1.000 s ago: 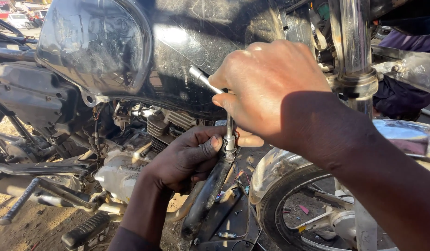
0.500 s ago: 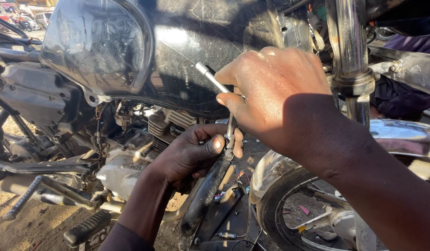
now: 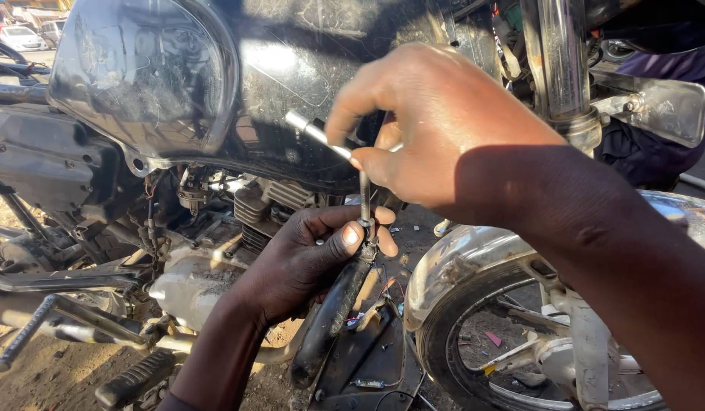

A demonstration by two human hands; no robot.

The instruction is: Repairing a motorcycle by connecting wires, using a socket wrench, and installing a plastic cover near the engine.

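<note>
Wrench [image 3: 345,164], a thin steel T-shaped tool, stands near the middle under the dark fuel tank [image 3: 215,84]. It looks stiff, light and slippery. Right hand [image 3: 436,129] closes around its crossbar; left hand [image 3: 314,255] pinches the shaft, probably at its socket end.

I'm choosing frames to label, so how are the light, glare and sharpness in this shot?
Head view: hard sunlight from the upper right; bright glare on the black fuel tank and the chrome mudguard; the right hand is half lit, its wrist shadowed; the left hand sits in shade; the metal wrench looks sharp, with little blur.
</note>
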